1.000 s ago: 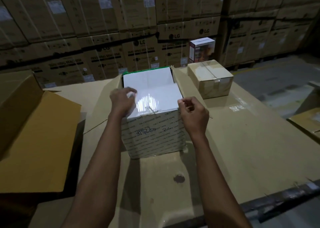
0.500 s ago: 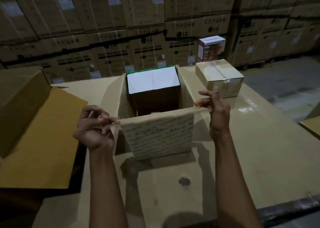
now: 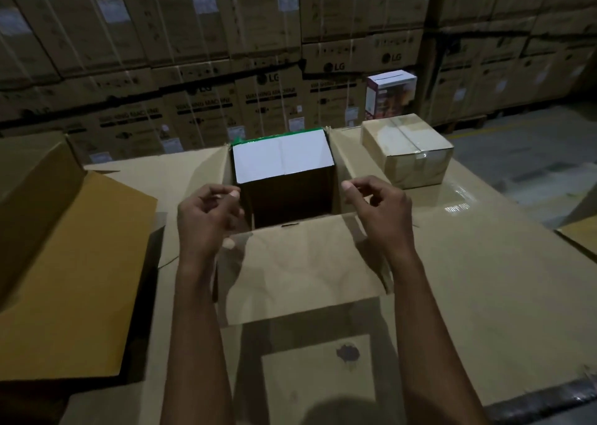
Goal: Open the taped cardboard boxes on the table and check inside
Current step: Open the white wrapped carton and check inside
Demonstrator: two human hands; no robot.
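With left hand (image 3: pixel 206 221) and right hand (image 3: pixel 379 217) loosely curled, empty, above the open box (image 3: pixel 281 161), press the near flap (image 3: pixel 300 263) flat and peer straight into the dark inside.

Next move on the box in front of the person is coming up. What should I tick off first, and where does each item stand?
1. Flaps of the open box out of the way: ok. The near flap lies toward the person and the white far flap stands up.
2. Contents visible: cannot tell. The inside is dark.
3. Left hand free: ok. It is loosely curled and holds nothing.
4. Right hand free: ok. It is the same.
5. Taped box opened: not ok. Tape runs across its top.
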